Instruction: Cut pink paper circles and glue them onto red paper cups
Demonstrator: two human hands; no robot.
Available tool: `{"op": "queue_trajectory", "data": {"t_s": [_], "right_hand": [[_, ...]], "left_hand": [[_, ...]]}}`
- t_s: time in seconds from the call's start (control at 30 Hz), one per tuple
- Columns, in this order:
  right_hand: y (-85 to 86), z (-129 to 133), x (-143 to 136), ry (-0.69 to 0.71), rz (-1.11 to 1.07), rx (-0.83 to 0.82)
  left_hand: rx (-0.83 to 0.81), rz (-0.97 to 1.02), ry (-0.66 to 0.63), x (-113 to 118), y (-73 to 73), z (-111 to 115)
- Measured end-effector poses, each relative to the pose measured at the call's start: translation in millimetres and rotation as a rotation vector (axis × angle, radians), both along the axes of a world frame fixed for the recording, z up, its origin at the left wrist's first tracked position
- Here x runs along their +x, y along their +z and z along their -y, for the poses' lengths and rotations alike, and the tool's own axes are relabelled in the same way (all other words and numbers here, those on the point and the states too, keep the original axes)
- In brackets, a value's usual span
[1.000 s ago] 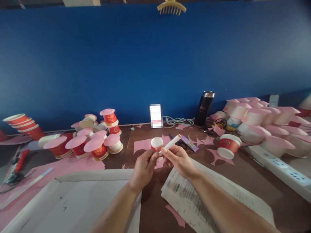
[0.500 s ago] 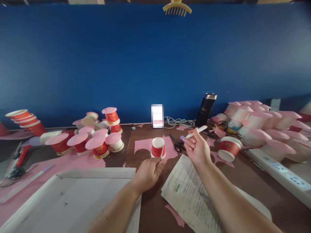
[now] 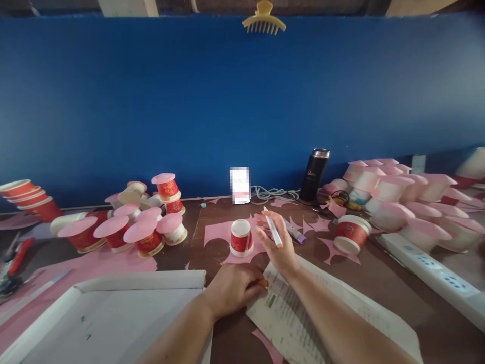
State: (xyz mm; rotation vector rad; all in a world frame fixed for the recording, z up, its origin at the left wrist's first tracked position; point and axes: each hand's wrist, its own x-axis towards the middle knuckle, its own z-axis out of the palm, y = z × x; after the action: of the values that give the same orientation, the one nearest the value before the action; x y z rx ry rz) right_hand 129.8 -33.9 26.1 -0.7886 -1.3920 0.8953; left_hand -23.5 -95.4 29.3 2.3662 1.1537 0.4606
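Right hand [image 3: 276, 241] loosely pinches a white marker pen with orange tip [image 3: 274, 232], other fingers spread, just right of the inverted red-and-white paper cup [image 3: 241, 237]. Cup stands on a pink paper sheet [image 3: 215, 233]. Left hand [image 3: 232, 289] curled, below cup, nipping a small orange cap [image 3: 263, 283].

Two hands: left hand [image 3: 232, 289], right hand [image 3: 276, 241]. One upturned red cup [image 3: 240, 237] mid-bench, one red cup [image 3: 349, 234] right of it. One white marker [image 3: 273, 231], one purple marker [image 3: 296, 232], one black flask [image 3: 313, 175].
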Motion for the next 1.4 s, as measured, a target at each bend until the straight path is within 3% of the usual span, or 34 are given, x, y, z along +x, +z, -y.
{"op": "queue_trajectory", "data": {"t_s": [0.23,0.53,0.77,1.07,1.3,1.4], "right_hand": [[-11.0,-2,-6,-0.016,0.178,0.093],[-18.7,-5,-11,-0.088,0.331,0.046],[-18.7,-4,-15,-0.126,0.468,-0.007],[-22.7,-7,-16,-0.091,0.466,-0.013],[-20.1,-5,-14,-0.115,0.442,0.023],[-15.9,-2,-12,-0.07,0.401,0.018]], "left_hand": [[-0.037,0.089,0.026,1,6.9,1],[0.38,0.414,0.462,-10,1.7,-4],[0.434,0.531,0.657,-18,-2.5,-16],[0.42,0.562,0.71,-22,-24.3,-33],[0.44,0.555,0.708,-21,-23.4,-33],[0.359,0.586,0.706,-21,-21.9,-33]]}}
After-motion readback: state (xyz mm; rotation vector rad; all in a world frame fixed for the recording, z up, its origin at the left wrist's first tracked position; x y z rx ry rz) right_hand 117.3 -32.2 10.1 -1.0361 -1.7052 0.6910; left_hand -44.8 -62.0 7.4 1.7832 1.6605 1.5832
